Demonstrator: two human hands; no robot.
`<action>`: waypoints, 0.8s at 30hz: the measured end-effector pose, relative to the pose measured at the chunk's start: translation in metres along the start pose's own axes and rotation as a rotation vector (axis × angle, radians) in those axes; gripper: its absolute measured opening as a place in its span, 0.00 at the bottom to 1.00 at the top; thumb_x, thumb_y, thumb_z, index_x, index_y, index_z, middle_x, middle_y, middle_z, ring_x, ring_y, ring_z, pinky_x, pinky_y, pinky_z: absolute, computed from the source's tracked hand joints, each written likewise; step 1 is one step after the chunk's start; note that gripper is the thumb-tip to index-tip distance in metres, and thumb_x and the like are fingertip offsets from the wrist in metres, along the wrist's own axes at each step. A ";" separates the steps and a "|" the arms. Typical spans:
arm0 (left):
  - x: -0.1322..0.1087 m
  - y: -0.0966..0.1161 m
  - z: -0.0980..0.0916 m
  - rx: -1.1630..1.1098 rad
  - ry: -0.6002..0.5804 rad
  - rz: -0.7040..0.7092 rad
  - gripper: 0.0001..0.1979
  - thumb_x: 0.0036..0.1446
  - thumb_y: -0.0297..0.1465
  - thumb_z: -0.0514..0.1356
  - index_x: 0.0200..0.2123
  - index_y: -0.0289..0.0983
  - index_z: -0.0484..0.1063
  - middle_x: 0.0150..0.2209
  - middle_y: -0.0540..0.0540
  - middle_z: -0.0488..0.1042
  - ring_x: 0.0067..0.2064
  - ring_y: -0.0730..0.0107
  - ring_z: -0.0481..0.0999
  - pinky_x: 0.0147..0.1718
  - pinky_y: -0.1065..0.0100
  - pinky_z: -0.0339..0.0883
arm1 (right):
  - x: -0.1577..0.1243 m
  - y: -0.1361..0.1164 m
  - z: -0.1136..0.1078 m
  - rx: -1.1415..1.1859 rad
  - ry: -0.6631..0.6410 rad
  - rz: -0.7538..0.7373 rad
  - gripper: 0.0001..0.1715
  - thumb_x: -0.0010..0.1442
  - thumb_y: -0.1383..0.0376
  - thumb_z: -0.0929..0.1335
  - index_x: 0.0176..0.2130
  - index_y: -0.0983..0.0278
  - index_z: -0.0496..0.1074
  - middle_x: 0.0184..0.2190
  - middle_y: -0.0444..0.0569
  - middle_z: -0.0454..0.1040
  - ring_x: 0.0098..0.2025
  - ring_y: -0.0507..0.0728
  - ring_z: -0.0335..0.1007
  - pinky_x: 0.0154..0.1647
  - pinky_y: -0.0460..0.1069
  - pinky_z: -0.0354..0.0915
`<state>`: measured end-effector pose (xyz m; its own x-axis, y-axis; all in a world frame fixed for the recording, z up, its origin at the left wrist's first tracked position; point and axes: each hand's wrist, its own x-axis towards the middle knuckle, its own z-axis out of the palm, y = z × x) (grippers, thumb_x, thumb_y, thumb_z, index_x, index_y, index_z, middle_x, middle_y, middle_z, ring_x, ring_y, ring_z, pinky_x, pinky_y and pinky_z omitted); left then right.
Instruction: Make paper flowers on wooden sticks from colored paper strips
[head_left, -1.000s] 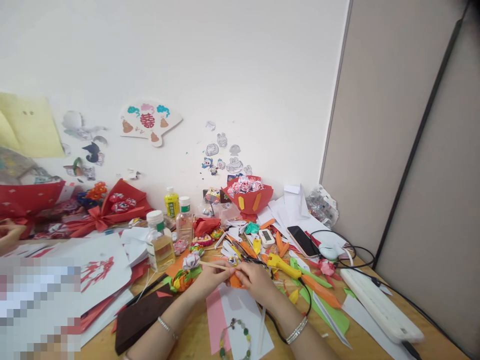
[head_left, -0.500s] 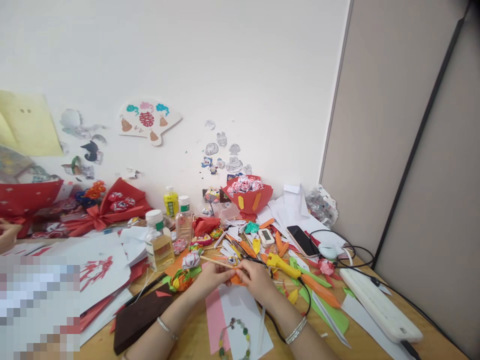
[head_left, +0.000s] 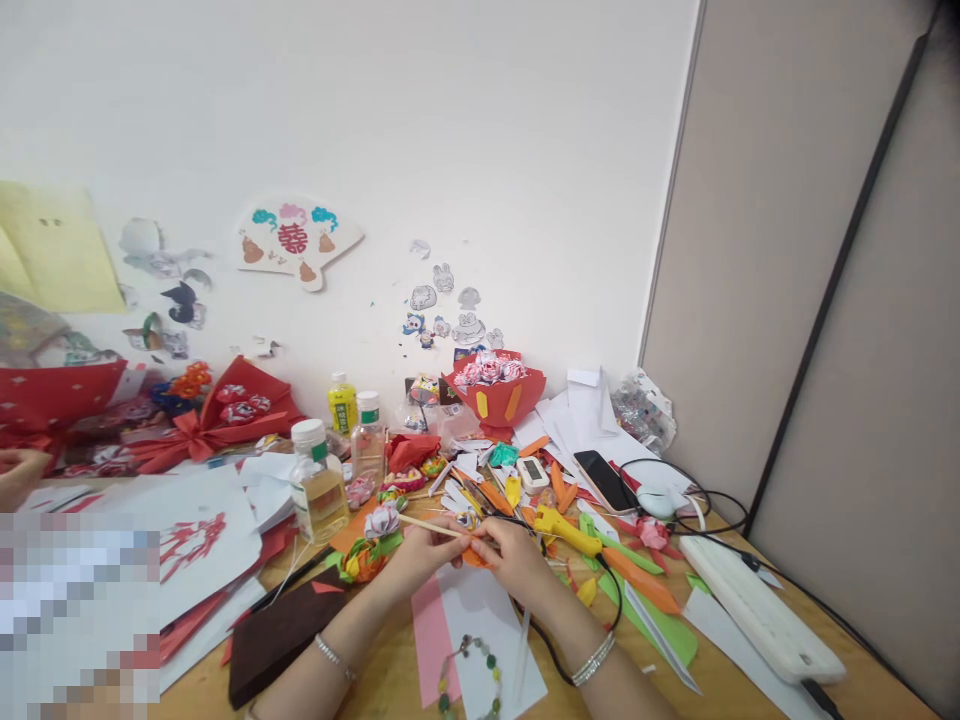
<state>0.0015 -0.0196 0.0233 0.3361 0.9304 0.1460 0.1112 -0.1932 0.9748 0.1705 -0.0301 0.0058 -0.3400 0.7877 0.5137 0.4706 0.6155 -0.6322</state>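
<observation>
Center: matt orange paper (head_left: pixel 477 557), smooth wood-look stick (head_left: pixel 424 523). Bottom center: wood-grain table (head_left: pixel 394 665). Right: glossy phone screen (head_left: pixel 604 480), smooth white plastic power strip (head_left: pixel 761 605).

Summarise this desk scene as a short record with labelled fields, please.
Left hand: holds a thin pale stick
Right hand: pinches orange paper
Nearest the wearer: beaded bracelet on pink and white paper
Right side: yellow glue gun, phone, white power strip
By the wall: red bouquet
Left edge: another person's hand
</observation>
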 end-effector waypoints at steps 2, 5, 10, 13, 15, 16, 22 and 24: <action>0.001 -0.003 0.001 -0.030 -0.022 -0.033 0.20 0.37 0.45 0.67 0.24 0.34 0.71 0.20 0.52 0.70 0.21 0.75 0.68 0.23 0.71 0.61 | 0.001 0.002 0.001 -0.038 0.009 0.007 0.07 0.59 0.66 0.63 0.32 0.63 0.70 0.28 0.44 0.73 0.30 0.53 0.68 0.30 0.44 0.58; 0.002 -0.007 0.002 -0.082 -0.047 -0.080 0.20 0.36 0.44 0.68 0.24 0.34 0.69 0.19 0.53 0.70 0.21 0.75 0.68 0.23 0.71 0.61 | 0.001 0.005 0.004 -0.089 0.019 0.003 0.06 0.58 0.69 0.64 0.31 0.63 0.70 0.28 0.44 0.73 0.30 0.53 0.68 0.30 0.44 0.58; 0.002 -0.005 0.000 -0.110 -0.029 -0.074 0.19 0.34 0.41 0.69 0.22 0.35 0.67 0.17 0.56 0.64 0.21 0.78 0.63 0.22 0.73 0.57 | 0.001 0.004 0.004 -0.184 0.015 -0.021 0.07 0.59 0.69 0.63 0.33 0.62 0.70 0.30 0.44 0.74 0.32 0.53 0.68 0.32 0.44 0.58; 0.000 0.000 -0.001 -0.078 -0.005 -0.089 0.17 0.35 0.39 0.69 0.23 0.34 0.68 0.17 0.56 0.64 0.22 0.77 0.63 0.22 0.73 0.57 | 0.001 0.002 0.003 -0.243 -0.002 -0.038 0.09 0.61 0.67 0.62 0.34 0.62 0.71 0.31 0.45 0.75 0.34 0.53 0.69 0.33 0.45 0.58; -0.002 0.004 0.000 -0.078 0.020 -0.120 0.15 0.36 0.37 0.68 0.23 0.34 0.69 0.19 0.55 0.65 0.23 0.76 0.65 0.24 0.72 0.59 | 0.001 0.001 0.002 -0.281 -0.015 -0.048 0.09 0.62 0.67 0.61 0.35 0.62 0.71 0.32 0.46 0.75 0.35 0.54 0.70 0.34 0.45 0.59; -0.004 0.006 0.000 -0.085 0.025 -0.132 0.14 0.36 0.36 0.68 0.24 0.34 0.69 0.19 0.55 0.66 0.24 0.76 0.66 0.25 0.71 0.60 | 0.002 0.001 0.002 -0.298 -0.024 -0.056 0.10 0.62 0.67 0.61 0.36 0.62 0.71 0.32 0.46 0.75 0.36 0.54 0.70 0.35 0.45 0.59; -0.006 0.009 0.002 -0.137 -0.006 -0.124 0.16 0.35 0.39 0.69 0.23 0.34 0.70 0.19 0.53 0.68 0.23 0.75 0.68 0.25 0.70 0.64 | 0.002 0.000 0.001 -0.307 -0.026 -0.089 0.11 0.62 0.68 0.61 0.38 0.61 0.71 0.34 0.47 0.76 0.37 0.55 0.70 0.36 0.46 0.60; -0.005 0.006 0.002 -0.138 0.000 -0.117 0.18 0.36 0.42 0.68 0.23 0.34 0.70 0.18 0.53 0.69 0.22 0.75 0.68 0.24 0.71 0.62 | 0.002 -0.001 0.001 -0.257 -0.006 -0.073 0.09 0.61 0.67 0.62 0.36 0.61 0.72 0.33 0.46 0.76 0.36 0.55 0.70 0.35 0.46 0.60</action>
<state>0.0021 -0.0257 0.0282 0.3283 0.9441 0.0302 0.0201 -0.0390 0.9990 0.1687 -0.0292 0.0068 -0.3851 0.7422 0.5485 0.6357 0.6442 -0.4253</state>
